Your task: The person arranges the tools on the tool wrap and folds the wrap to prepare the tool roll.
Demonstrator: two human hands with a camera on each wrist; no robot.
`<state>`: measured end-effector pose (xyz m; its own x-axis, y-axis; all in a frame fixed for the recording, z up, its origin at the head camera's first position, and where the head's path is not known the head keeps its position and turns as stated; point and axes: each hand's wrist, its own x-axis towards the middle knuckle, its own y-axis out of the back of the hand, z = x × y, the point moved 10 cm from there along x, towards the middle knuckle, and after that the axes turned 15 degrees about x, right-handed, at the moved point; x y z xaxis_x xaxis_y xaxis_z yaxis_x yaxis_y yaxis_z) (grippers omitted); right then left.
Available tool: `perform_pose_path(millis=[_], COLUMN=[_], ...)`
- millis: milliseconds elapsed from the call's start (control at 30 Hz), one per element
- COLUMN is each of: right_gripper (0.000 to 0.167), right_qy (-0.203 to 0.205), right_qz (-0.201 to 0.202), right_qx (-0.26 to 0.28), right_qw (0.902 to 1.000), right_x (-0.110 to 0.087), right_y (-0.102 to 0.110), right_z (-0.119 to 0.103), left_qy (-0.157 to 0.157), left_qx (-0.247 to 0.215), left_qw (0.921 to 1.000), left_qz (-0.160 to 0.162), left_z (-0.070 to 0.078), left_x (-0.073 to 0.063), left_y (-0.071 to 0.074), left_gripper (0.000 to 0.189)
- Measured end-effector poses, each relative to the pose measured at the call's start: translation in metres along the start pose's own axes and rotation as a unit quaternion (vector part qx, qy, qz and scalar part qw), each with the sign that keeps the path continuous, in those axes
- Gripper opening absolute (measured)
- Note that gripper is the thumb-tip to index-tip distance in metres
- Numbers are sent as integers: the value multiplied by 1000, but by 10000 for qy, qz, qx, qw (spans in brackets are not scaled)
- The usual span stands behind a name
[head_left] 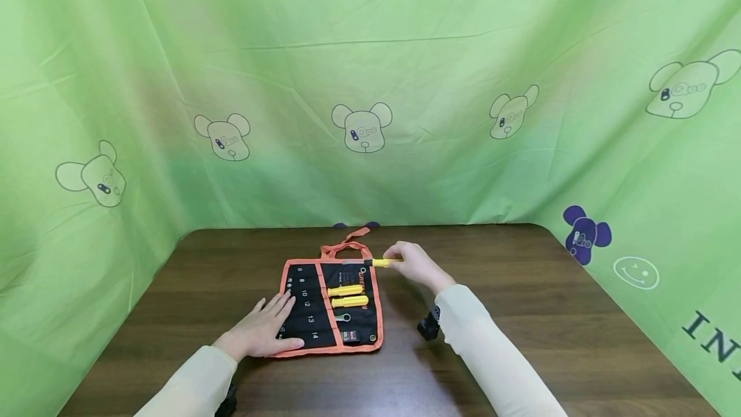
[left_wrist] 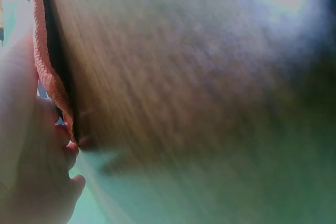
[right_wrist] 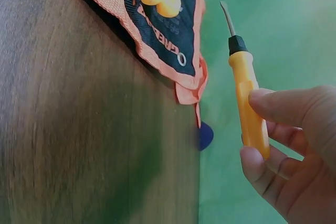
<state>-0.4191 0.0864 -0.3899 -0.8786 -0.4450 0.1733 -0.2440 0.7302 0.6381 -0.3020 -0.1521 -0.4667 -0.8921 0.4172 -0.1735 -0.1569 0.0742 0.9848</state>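
A black tool roll with orange edging [head_left: 377, 314] lies spread on the table. My left hand [head_left: 260, 330] rests on its left side, fingers extended; in the left wrist view the hand [left_wrist: 31, 129] is beside the orange edge [left_wrist: 44, 61]. With thumb and fingertips my right hand [head_left: 418, 264] pinches a yellow-handled screwdriver [right_wrist: 248, 98] by its handle. Its thin shaft points left over the roll's top right corner, and its flat tip shows in the right wrist view. Two more yellow handles [head_left: 345, 290] and a ring-ended wrench [head_left: 344, 318] sit in the roll's pockets.
Orange tie straps [head_left: 341, 250] trail from the roll's far edge onto the brown wooden table [head_left: 492, 320]. A green cloth with printed bear faces [head_left: 361, 130] hangs behind the table and along its sides. Black wrist cameras [head_left: 429, 324] are strapped near both sleeves.
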Motion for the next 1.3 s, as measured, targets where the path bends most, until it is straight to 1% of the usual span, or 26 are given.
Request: perform_pose_path(millis=[333, 433, 467, 533, 633, 767, 867, 1100, 1300], right_gripper=[8, 7, 6, 5, 5, 7, 8, 10, 12], right_qy=[16, 160, 315, 490, 530, 149, 43, 146, 88], right_qz=[-259, -325, -317, -373, -434, -560, -670, -830, -868], right_qx=[-250, -291, -359, -428, -502, -501, -485, -404, -302], right_qw=[9994, 9989, 9984, 9972, 9964, 9971, 9966, 9956, 9957], right_x=[8, 8, 8, 7, 8, 10, 11, 14, 17], right_y=[-18, -23, -25, -28, -34, -41, -46, -58, -69], right_z=[-7, -10, -13, -16, -17, -12, -11, -14, -13], left_qy=[6, 22, 26, 24, 26, 4, -22, -97, -24], left_qx=[-1, -7, -6, -19, -26, -45, -82, -76, -59], left_qw=[10000, 10000, 10000, 10000, 10000, 10000, 10000, 9999, 9999], left_qz=[-1, -16, -19, -20, -27, -36, -32, -31, -88], left_z=[0, 0, -1, 0, 0, 1, 2, 2, 1], left_x=[1, 1, 1, 0, 0, -1, -2, -2, -1], left_y=[1, 0, 0, -1, -1, 0, 1, 0, -1], left_gripper=[93, 93, 93, 93, 93, 92, 92, 93, 93])
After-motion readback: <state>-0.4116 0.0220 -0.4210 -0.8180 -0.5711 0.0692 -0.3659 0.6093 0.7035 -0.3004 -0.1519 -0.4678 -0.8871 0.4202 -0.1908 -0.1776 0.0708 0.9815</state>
